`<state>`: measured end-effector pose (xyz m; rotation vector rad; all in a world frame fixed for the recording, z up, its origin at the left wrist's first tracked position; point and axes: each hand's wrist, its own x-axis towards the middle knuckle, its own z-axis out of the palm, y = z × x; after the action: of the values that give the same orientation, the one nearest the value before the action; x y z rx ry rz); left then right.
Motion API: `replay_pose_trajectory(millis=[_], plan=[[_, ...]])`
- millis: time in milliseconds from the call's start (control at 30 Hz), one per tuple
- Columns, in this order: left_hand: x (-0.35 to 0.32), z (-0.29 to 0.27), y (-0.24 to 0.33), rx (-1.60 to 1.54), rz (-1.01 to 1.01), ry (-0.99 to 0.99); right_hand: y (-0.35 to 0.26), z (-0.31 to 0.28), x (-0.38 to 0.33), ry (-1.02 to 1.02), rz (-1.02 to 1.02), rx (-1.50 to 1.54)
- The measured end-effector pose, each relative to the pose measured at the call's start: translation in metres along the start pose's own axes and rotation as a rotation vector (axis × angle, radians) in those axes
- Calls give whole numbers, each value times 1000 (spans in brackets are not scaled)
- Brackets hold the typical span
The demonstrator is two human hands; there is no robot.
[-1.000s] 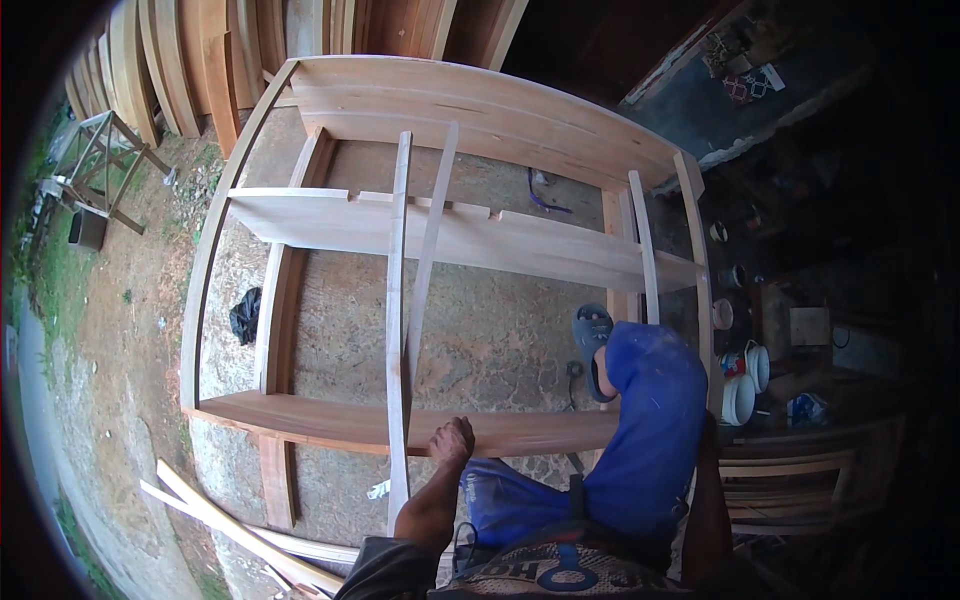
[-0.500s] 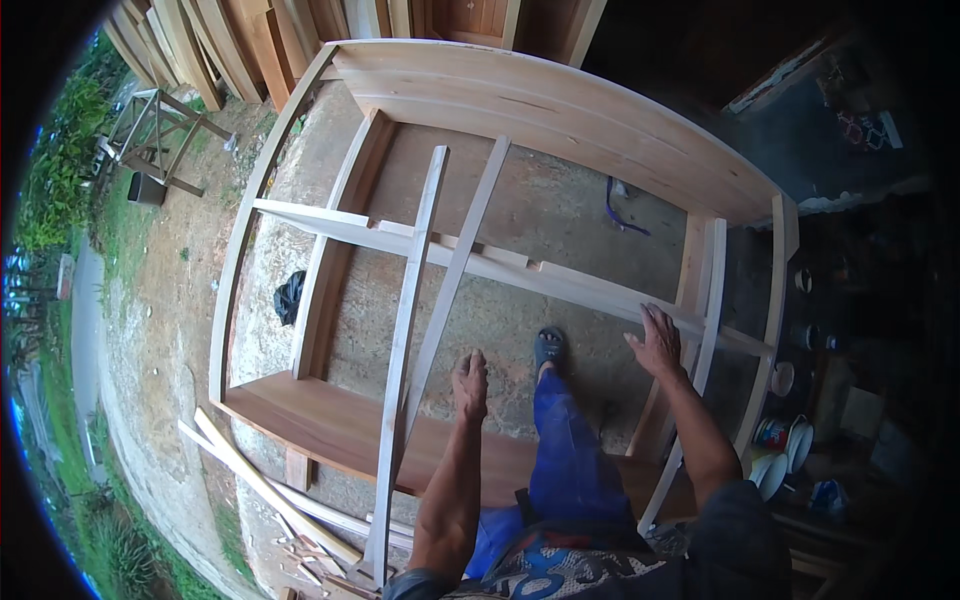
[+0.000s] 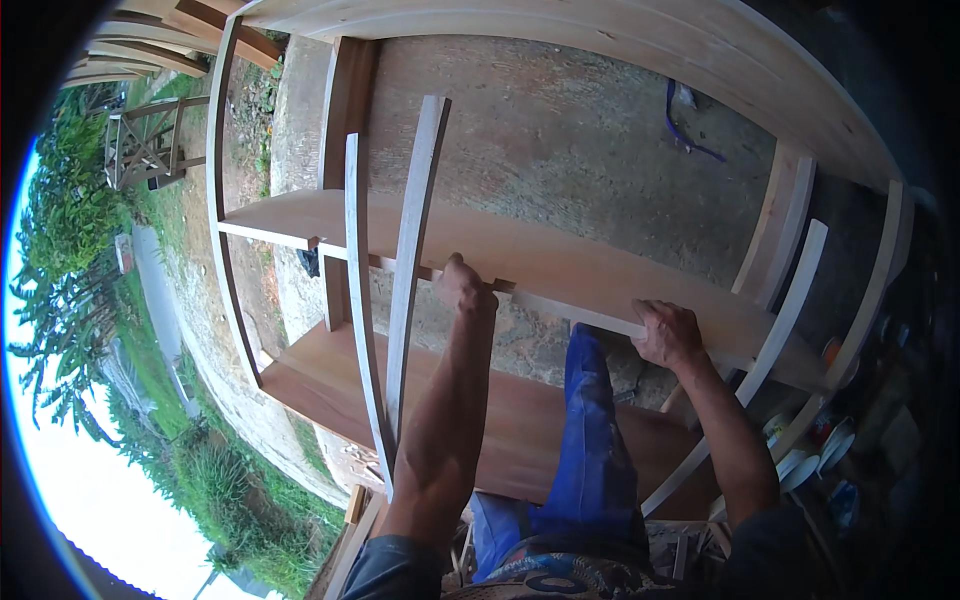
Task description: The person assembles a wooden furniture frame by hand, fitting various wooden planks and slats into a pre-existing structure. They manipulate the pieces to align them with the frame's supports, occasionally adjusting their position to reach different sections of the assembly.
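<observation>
A long wooden board (image 3: 580, 255) with notches cut in its near edge spans the middle of a large wooden frame (image 3: 222, 190). My left hand (image 3: 466, 284) is closed on the board's near edge, beside a notch. Farther right, my right hand (image 3: 668, 333) grips the same edge, fingers over it and thumb out of sight. Two loose wooden strips, a thinner one (image 3: 357, 240) and a wider one (image 3: 414, 205), lie across the board left of my left hand. Another strip (image 3: 793, 295) crosses the frame right of my right hand.
A wide plank (image 3: 620, 45) forms the frame's far side, and a reddish-brown plank (image 3: 325, 375) its near side. My blue-trousered leg (image 3: 590, 430) stands inside. A purple strap (image 3: 683, 130) lies on the concrete. Tubs (image 3: 835, 445) sit at the right; a wooden stand (image 3: 150, 145) stands at the left.
Both hands, open and apart from the board before, have closed on its edge. The board's broad face now shows, where mostly its narrow edge showed earlier. The view has shifted.
</observation>
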<state>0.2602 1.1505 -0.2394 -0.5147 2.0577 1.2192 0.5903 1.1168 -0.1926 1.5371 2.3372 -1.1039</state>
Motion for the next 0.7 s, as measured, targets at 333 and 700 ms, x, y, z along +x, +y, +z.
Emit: replay_pose_trajectory(millis=[333, 700], plan=[[-6, 2, 2, 36, 80, 57, 8, 6, 9, -31, -11, 16], [-8, 4, 7, 245, 97, 176, 1, 5, 14, -64, -4, -7]])
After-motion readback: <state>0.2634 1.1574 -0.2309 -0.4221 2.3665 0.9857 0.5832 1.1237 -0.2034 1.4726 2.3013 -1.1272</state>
